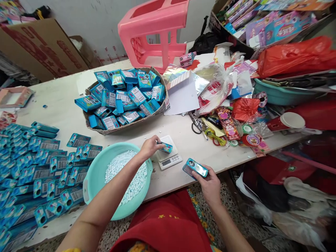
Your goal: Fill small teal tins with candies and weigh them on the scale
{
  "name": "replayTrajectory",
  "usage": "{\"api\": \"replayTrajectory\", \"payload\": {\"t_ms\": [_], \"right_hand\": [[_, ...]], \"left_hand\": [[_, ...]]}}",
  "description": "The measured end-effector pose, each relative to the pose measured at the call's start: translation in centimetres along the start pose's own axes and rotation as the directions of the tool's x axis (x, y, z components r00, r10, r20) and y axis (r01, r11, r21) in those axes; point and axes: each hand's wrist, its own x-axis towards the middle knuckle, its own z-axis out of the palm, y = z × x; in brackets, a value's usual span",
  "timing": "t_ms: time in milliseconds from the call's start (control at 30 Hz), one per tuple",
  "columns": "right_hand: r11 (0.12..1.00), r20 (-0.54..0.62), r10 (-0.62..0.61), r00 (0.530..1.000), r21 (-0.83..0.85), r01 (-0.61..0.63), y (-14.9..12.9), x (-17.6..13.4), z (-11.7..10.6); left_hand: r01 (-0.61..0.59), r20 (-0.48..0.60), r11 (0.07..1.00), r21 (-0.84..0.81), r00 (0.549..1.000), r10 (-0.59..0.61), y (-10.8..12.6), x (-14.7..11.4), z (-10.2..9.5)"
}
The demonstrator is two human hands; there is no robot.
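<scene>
My left hand [151,147] has its fingers closed on a small blue candy box [166,147], which lies on the white plate of a digital kitchen scale [170,162]. In my right hand [209,182], near the table's front edge, is another blue candy box [195,168], tilted so that a round hole in its end faces up. My left forearm passes over a mint-green basin [89,175] holding many small pale candies [136,182]. The scale's display is too small to read.
A cardboard tray [115,130] heaped with blue candy boxes stands behind the basin. Rows of blue boxes [42,157], many with round holes showing, fill the left side. A pink stool [165,45] lies at the back. Wrappers, scissors [196,127] and a paper cup [286,122] clutter the right.
</scene>
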Motion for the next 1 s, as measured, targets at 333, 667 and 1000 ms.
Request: {"api": "replayTrajectory", "payload": {"t_ms": [333, 667, 1000], "right_hand": [[1.0, -0.01, -0.008, 1.0, -0.009, 0.008, 0.5, 0.5, -0.1], [1.0, -0.049, 0.004, 0.999, 0.002, -0.004, 0.8, 0.9, -0.6], [1.0, -0.033, 0.001, 0.999, -0.002, -0.001, 0.9, 1.1, -0.1]], "left_hand": [[0.002, -0.144, 0.444, -0.896, 0.945, -0.294, 2.1, 1.2, 0.4], [-0.271, -0.425, 0.454, -0.849, 0.861, -0.28, 2.1, 2.3, 3.6], [-0.147, -0.256, 0.304, -0.941, 0.898, -0.357, 2.0, 1.2, 0.9]]}}
